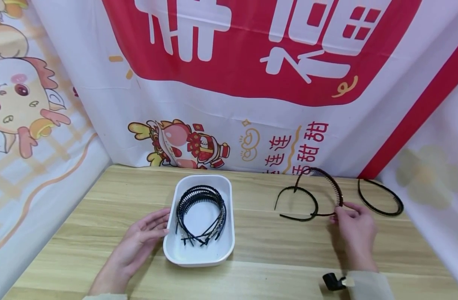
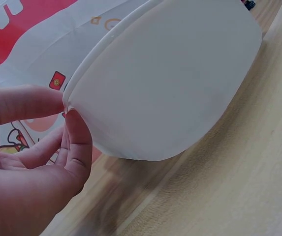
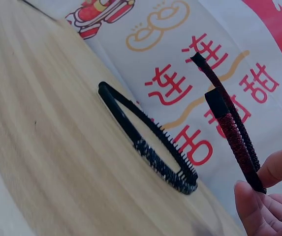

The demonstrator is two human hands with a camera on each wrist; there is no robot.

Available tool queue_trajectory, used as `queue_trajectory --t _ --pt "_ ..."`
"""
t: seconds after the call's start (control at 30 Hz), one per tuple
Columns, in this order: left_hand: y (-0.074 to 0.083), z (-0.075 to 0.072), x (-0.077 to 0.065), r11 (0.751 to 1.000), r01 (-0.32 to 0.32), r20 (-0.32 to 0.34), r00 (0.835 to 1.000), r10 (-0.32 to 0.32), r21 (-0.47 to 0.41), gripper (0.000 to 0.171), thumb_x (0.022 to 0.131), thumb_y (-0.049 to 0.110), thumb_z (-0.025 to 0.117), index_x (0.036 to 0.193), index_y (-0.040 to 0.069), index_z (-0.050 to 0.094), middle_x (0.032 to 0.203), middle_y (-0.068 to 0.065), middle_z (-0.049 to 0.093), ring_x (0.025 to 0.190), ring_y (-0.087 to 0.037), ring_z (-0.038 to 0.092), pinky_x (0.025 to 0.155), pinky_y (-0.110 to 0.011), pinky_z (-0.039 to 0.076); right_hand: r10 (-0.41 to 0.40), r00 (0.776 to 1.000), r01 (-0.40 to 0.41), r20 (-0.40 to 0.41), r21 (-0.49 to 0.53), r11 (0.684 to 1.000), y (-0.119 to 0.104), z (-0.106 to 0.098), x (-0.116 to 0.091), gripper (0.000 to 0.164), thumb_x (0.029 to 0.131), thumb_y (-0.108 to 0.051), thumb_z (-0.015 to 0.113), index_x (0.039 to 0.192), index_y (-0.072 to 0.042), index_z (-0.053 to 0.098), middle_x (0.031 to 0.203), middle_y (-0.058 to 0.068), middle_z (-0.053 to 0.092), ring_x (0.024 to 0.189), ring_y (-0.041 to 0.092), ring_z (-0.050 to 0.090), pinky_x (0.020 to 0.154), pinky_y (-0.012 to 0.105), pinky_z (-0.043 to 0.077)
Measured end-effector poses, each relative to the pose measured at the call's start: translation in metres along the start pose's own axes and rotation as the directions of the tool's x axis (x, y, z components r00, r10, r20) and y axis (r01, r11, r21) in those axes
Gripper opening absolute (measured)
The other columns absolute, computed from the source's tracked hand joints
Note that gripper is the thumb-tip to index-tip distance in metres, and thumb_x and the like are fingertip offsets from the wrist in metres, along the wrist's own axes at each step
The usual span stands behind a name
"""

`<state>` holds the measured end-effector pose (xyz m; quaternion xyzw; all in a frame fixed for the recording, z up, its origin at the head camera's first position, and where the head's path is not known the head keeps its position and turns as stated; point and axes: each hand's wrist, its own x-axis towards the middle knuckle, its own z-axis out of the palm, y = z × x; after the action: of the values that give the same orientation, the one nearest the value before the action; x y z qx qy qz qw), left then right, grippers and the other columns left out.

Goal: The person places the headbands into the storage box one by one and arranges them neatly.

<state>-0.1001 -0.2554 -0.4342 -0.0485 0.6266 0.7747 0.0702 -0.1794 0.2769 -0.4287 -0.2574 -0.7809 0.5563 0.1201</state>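
Observation:
A white plastic tub [image 1: 232,221] stands on the table, holding a bundle of black toothed headbands [image 1: 202,193]. My left hand [image 1: 139,246] is at the tub's left side, and in the left wrist view its thumb and forefinger pinch the rim. My right hand [image 1: 357,227] holds a headband [image 3: 235,140] with dark red glitter between thumb and fingers, raised off the table. Left of it, a black headband [image 3: 168,172] with a speckled, sparkly section lies on the table. In the head view, the held headband partly overlaps it.
Another black headband [image 1: 399,207] lies at the table's far right, beyond my right hand. A printed white and red cloth [image 1: 236,91] hangs behind the wooden table [image 1: 274,250], with more cloth at both sides. A small black object [image 1: 332,282] sits by my right sleeve.

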Motion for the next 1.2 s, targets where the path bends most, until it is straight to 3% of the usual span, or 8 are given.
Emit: queue_trajectory --t 0.2,0.6,0.9,1.2 --pt "-0.001 0.000 0.001 1.000 -0.003 0.003 1.000 0.003 0.002 0.063 0.095 -0.009 0.063 0.155 -0.004 0.045 0.128 0.002 0.069 0.119 -0.012 0.065 0.105 -0.023 0.057 -0.040 0.999 0.040 0.030 -0.020 0.999 -0.012 0.009 -0.004 0.046 0.099 -0.018 0.068 0.143 -0.006 0.060 0.068 -0.024 0.069 0.061 0.002 0.073 0.063 0.013 0.057" --pt "0.000 0.000 -0.001 1.000 -0.006 0.007 1.000 0.006 0.001 0.061 0.095 -0.009 0.063 0.154 -0.002 0.048 0.127 0.002 0.070 0.119 -0.012 0.066 0.105 -0.023 0.057 -0.062 0.988 0.048 0.138 0.105 0.993 -0.037 0.032 -0.014 0.048 0.099 -0.009 0.070 0.145 -0.003 0.060 0.077 -0.015 0.074 0.065 0.005 0.075 0.067 0.021 0.065" --pt "0.000 0.000 -0.001 1.000 -0.003 0.006 1.000 0.003 -0.004 0.059 0.095 -0.009 0.063 0.152 0.000 0.050 0.127 0.002 0.070 0.118 -0.012 0.066 0.104 -0.024 0.057 -0.099 0.963 0.089 0.251 0.053 0.995 -0.055 0.047 -0.025 0.048 0.100 -0.010 0.069 0.146 -0.002 0.057 0.084 -0.011 0.076 0.067 0.003 0.074 0.069 0.020 0.065" --pt "0.001 0.000 -0.001 1.000 -0.001 0.006 1.000 0.001 -0.002 0.060 0.095 -0.009 0.063 0.152 -0.001 0.050 0.126 0.002 0.071 0.118 -0.012 0.066 0.105 -0.024 0.057 -0.116 0.936 0.096 0.331 0.076 0.992 -0.077 0.064 -0.041 0.046 0.099 -0.006 0.069 0.143 0.001 0.058 0.089 -0.004 0.077 0.066 0.005 0.074 0.072 0.025 0.067"
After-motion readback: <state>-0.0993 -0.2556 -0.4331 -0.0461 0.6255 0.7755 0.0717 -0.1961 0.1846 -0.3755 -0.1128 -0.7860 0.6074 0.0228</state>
